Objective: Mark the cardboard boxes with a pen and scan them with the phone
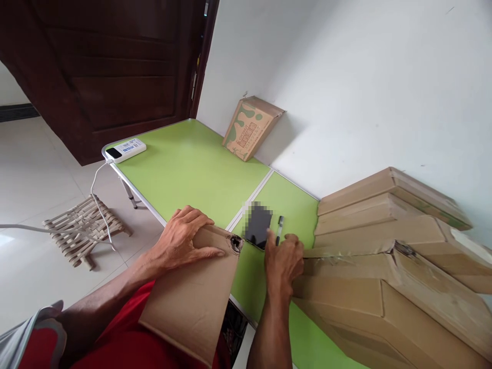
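My left hand (188, 238) grips the upper edge of a plain brown cardboard box (192, 297), tilted over my lap against the near table edge. Its fingers lie over the far side, the thumb along the near face. At the box's right corner is a dark, torn hole (236, 244). My right hand (284, 261) is low over the green table, fingers apart around the lower end of a marker pen (280, 224). Whether they touch the pen is hard to see. Just left of that hand lies a dark phone-like slab (258, 225), partly blurred out.
Several cardboard boxes (353, 302) lean in a row on the right of the green table (184, 174). A printed coconut carton (248, 130) stands by the wall. At the far left corner sits a white device (126, 149) with a cable. A woven stool (82, 228) stands below.
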Demonstrator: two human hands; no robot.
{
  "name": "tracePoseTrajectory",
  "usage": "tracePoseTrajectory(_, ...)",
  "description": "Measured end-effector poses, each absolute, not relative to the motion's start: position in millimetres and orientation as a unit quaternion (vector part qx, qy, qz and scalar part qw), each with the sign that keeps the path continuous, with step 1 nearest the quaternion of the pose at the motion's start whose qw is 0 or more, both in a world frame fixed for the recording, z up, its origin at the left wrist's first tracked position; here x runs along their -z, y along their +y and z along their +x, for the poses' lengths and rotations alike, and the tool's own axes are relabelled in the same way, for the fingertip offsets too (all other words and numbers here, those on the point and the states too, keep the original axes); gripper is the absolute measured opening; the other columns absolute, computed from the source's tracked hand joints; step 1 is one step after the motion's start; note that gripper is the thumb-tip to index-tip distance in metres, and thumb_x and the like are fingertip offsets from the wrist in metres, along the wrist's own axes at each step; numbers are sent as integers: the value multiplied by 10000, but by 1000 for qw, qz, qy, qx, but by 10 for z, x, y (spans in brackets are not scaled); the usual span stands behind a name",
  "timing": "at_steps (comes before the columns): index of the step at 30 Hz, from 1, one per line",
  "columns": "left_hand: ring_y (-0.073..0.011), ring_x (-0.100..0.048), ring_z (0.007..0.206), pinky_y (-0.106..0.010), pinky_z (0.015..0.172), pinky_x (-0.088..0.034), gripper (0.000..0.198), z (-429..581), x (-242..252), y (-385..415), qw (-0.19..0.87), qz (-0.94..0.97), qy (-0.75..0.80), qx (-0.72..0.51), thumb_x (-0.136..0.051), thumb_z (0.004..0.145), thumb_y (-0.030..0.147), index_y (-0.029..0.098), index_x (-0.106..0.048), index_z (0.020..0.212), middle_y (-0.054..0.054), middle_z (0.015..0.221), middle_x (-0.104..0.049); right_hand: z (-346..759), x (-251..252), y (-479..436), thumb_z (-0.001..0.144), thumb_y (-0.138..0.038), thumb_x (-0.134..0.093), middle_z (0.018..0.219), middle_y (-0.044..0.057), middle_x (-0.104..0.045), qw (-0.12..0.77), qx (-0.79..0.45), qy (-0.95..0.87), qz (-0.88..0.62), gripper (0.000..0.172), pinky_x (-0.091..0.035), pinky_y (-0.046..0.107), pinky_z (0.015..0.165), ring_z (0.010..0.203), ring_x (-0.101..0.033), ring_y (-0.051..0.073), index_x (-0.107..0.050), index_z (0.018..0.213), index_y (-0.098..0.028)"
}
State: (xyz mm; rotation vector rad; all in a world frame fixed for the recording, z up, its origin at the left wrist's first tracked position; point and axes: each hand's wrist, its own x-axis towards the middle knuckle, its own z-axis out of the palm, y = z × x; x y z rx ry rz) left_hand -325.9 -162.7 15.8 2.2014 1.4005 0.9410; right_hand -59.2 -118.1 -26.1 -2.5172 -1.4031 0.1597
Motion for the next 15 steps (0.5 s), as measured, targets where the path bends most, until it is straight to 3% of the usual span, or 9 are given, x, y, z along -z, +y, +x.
tracePoseTrajectory(3,-307,-670,1056,-468,939,-514,521,-3263,-160,-1627,181,780,501,-330,-799,874,652,203,-707,1122,-95,1092,-771,-835,277,-1193,974,-572,-642,1339,352,-617,123,-93,-494,-855,678,-533,532,934,1265,-602,472,-626,1331,4)
tracePoseTrajectory(6,-313,-670,1070,-474,942,-508,527,-3270,-165,-1640,186,782,497,-328,-781,882,665,205,-705,1129,-99,1113,-774,-936,317,-1125,887,-551,-754,1409,437,-540,135,-129,-472,-862,812,-517,616,980,1340,-536,542,-574,1362,82)
tracePoseTrajectory(10,-307,-672,1056,-463,931,-504,525,-3271,-158,-1652,189,780,496,-333,-778,880,674,210,-707,1115,-97,1102,-776,-797,340,-1063,687,-560,-898,1385,457,-567,186,-193,-430,-862,1021,-529,617,981,1302,-587,564,-536,1388,87)
tracePoseTrajectory(12,-306,-673,1057,-461,933,-501,525,-3270,-147,-1648,187,781,495,-331,-775,881,677,214,-709,1118,-99,1110,-778,-688,355,-1092,627,-533,-910,1296,409,-651,230,-230,-411,-851,936,-546,589,964,1226,-652,532,-605,1311,27)
tracePoseTrajectory(15,-306,-678,1065,-461,940,-498,533,-3271,-128,-1639,182,783,493,-332,-775,882,675,218,-709,1147,-99,1126,-779,-578,395,-1244,635,-551,-845,1031,232,-773,318,-315,-391,-804,660,-600,520,851,937,-755,413,-694,1097,-104)
